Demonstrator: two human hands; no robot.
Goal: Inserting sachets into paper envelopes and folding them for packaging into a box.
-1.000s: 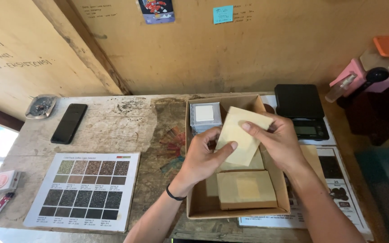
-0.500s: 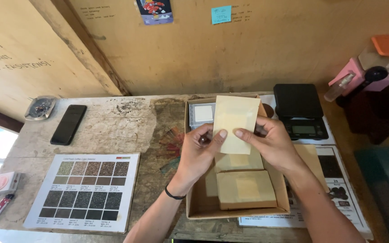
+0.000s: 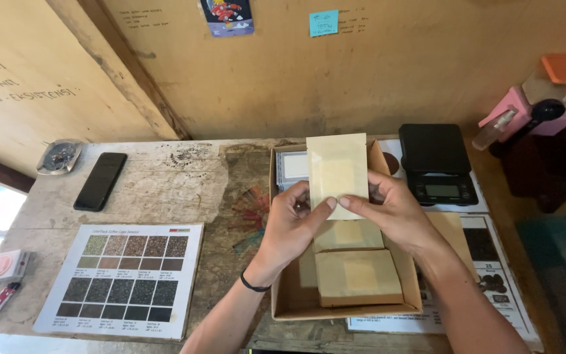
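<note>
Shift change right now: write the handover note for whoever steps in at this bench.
Left hand and right hand: both pinch the lower edge of one pale flat pouch, held upright above the cardboard box.
In the box: a stack of similar tan pouches lying flat, and a white card at the far end.
Nearby: black scale to the right, colour chart sheet and black phone to the left.
Done: one pouch is out of the box.
Left: the stack in the box.

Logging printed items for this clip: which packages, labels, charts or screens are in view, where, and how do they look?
Pouch: flat, cream, held upright by both hands above the cardboard box.
Pouches in box: tan, stacked flat.
Chart: white sheet, dark swatch grid, table left.
Scale: black, small screen, right.
Sticky note: blue, wall.
</note>
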